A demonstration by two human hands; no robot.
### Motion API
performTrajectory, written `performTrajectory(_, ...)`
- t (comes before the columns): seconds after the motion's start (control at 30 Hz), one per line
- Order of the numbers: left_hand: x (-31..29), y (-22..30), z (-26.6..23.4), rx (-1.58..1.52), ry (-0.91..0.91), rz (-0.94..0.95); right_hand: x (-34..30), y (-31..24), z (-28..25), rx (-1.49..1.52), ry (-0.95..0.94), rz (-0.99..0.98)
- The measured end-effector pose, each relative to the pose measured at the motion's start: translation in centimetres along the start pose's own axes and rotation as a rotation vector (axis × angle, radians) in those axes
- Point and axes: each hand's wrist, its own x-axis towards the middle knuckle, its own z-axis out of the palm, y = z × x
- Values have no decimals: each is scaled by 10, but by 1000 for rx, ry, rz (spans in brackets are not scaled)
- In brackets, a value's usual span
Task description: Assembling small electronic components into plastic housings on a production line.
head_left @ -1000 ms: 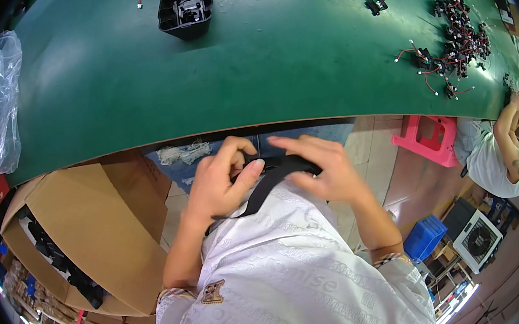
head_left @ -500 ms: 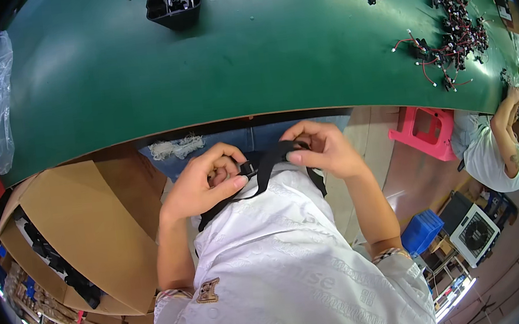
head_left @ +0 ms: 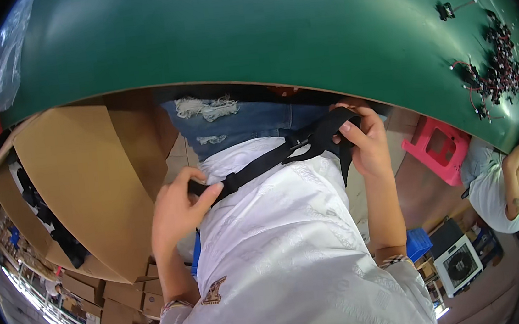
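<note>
Across the white shirt [head_left: 280, 242], I see left hand [head_left: 179, 208] and right hand [head_left: 366, 141] fingers gripping the black strap [head_left: 259, 167], drawn out between them, not yet released, fastening unclear

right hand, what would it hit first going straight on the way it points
Likely the green table, at its near edge; depth is unclear, so the right hand might pass underneath.

I wear a white short-sleeved shirt [head_left: 282, 254] with a tonal pattern, checked trim [head_left: 395, 260] at the sleeve hems and a small brownish-gold patch [head_left: 214, 291] on my left chest. My blue jeans [head_left: 261, 120] have frayed white rips [head_left: 206, 108]. My left hand [head_left: 179, 209] and right hand [head_left: 368, 141] are bare.
</note>
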Motion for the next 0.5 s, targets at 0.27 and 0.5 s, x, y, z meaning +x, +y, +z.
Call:
performTrajectory(0.27, 17, 21, -7, -980, 423, 207, 7, -19, 9, -287, -353, 66)
performTrajectory(0.5, 42, 25, -22, -1148, 454, 418, 8, -14, 39, -462, -499, 184)
